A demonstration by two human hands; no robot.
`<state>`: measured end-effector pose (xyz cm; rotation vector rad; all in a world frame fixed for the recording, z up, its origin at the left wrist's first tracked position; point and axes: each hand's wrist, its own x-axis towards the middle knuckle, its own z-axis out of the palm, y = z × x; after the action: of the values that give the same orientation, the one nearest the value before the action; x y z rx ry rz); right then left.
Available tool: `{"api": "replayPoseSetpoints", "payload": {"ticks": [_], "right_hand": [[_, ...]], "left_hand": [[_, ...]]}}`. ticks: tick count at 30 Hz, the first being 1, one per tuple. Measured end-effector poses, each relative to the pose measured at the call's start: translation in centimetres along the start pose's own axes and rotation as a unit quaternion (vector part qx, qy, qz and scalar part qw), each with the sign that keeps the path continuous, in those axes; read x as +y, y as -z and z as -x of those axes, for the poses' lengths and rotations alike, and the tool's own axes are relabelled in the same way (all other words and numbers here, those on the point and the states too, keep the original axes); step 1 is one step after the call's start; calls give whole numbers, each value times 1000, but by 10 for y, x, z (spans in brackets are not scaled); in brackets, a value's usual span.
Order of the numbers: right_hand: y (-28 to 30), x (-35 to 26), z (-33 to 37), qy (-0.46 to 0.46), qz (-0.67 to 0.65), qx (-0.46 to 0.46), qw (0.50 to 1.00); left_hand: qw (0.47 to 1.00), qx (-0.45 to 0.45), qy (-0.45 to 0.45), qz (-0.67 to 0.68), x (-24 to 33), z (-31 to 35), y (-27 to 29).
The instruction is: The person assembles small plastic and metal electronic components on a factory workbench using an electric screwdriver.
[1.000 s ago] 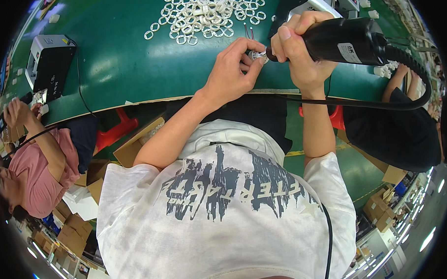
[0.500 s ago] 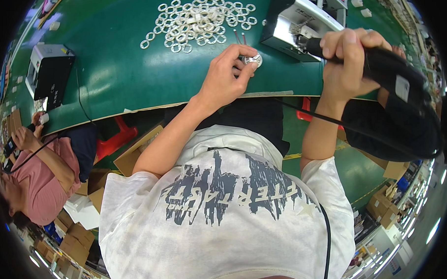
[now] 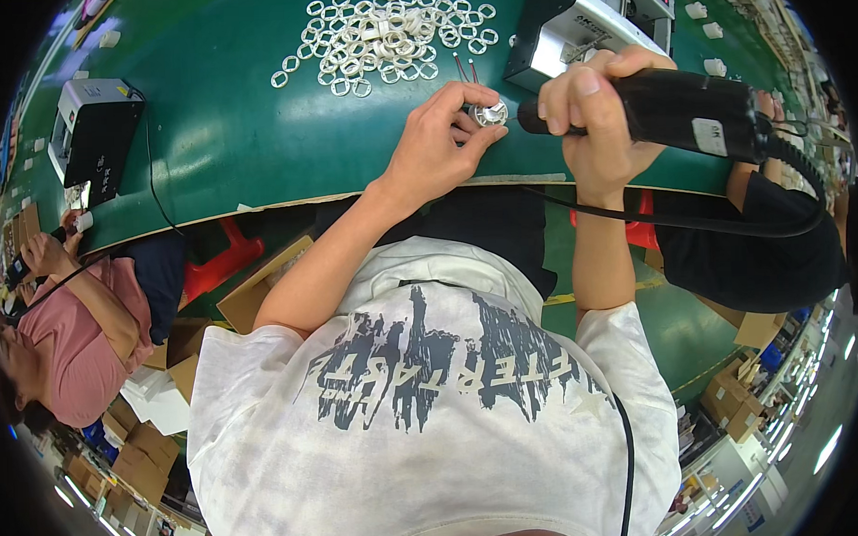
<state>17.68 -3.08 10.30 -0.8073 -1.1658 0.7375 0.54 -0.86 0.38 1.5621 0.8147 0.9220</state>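
Observation:
Between the fingertips of my left hand [image 3: 440,135] is a small round white part [image 3: 490,113], with two thin dark red wires [image 3: 465,68] sticking out from it over the table. My right hand [image 3: 605,111] is wrapped round a black electric screwdriver [image 3: 693,115] with a coiled cord at its back end. The driver lies nearly level, its tip close to the right side of the round part. Whether the tip touches the part, I cannot tell. Beyond my left hand, many white rings [image 3: 383,38] lie in a loose heap.
A black and silver screw feeder machine [image 3: 582,36] stands beyond my right hand. A similar machine [image 3: 103,133] is at the left, near a person in pink [image 3: 91,336]. Small white parts [image 3: 712,31] dot the far right of the green table [image 3: 245,152]. Another person's arm shows at right.
My right hand has brought the electric screwdriver away from the screw feeder, left and toward the round part. My left hand stays almost in place, still holding the part.

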Motion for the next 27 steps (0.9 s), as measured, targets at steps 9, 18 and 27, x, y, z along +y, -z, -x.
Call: {"api": "replayPoseSetpoints", "payload": {"ticks": [9, 18, 27], "right_hand": [[-10, 15, -3, 13, -44, -35, 998], [-4, 25, -2, -53, -36, -61, 996], [10, -3, -7, 34, -131, -48, 990]], "left_hand": [[1000, 6, -23, 1, -2, 0, 1], [1000, -6, 1, -18, 1, 0, 2], [1000, 15, -19, 6, -4, 0, 0]]}}
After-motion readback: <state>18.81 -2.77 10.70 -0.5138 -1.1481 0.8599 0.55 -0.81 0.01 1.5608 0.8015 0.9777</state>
